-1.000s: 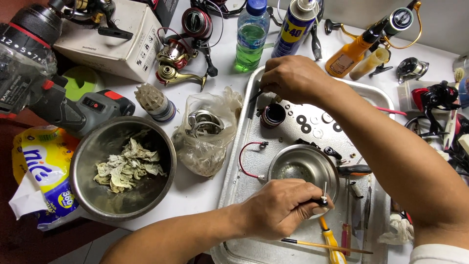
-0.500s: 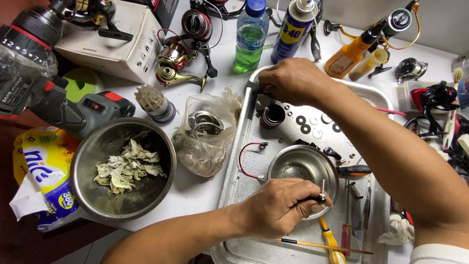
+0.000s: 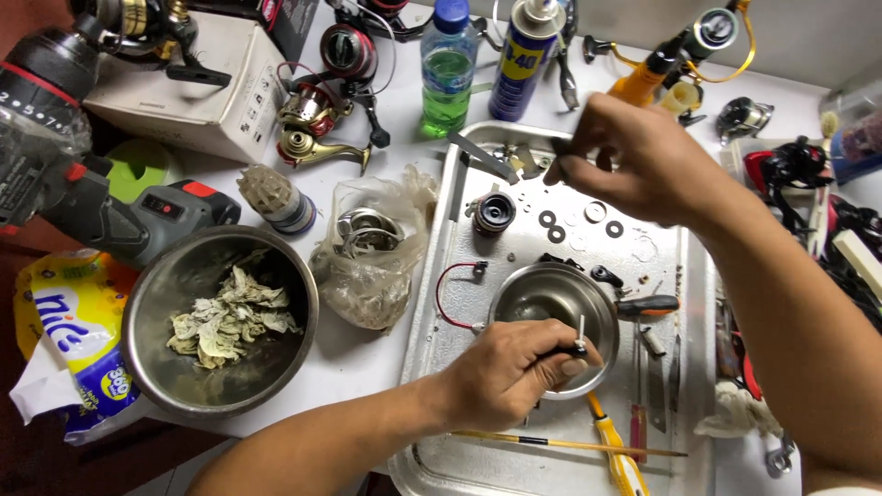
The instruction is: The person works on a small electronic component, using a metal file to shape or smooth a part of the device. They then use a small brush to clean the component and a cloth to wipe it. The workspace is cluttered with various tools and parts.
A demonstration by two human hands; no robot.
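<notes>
My left hand [image 3: 510, 377] rests on the near rim of a small steel bowl [image 3: 542, 298] and pinches a short black pin with a white tip [image 3: 580, 336]. The bowl stands on a metal tray [image 3: 441, 367]. My right hand [image 3: 634, 156] hovers over the tray's far end, its fingertips pinched on what looks like a small dark part [image 3: 557, 171]. Below that hand lie a dark reel spool [image 3: 494, 213], several black and pale washers [image 3: 551, 220] and a flat metal blade [image 3: 482, 156]. A red wire loop [image 3: 450, 294] lies left of the bowl.
A big steel bowl of crumpled paper [image 3: 220, 317], a plastic bag holding a metal part [image 3: 372, 257], a drill [image 3: 110, 216], a green bottle [image 3: 447, 78], a spray can [image 3: 519, 55], fishing reels [image 3: 317, 101] and a box [image 3: 184, 92] crowd the table. Screwdrivers [image 3: 648, 306] lie on the tray.
My right hand has lifted and shifted right from the tray's far-left corner, uncovering the spool and the blade. My left hand stays at the small bowl with the pin.
</notes>
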